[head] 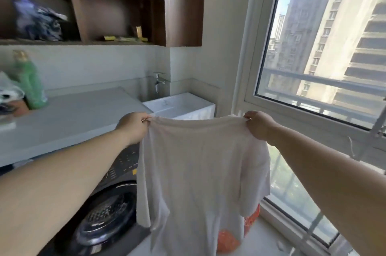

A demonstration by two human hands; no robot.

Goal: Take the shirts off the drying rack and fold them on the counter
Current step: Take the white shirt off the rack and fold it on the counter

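As both pinch it — shirt (200, 164) hangs.

Shirt (200, 164) off-white, plain. Counter (79, 114) pale grey, bottle (30, 84) green. Washer (108, 209) dark grey, cabinet (181, 5) brown woodgrain.

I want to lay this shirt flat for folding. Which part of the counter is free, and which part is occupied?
The counter is bare between the green bottle on its left and the sink on its right, up to the front edge. The far left end is crowded: the bottle and a bag stand there. Both hands, left hand and right hand, hold the shirt.
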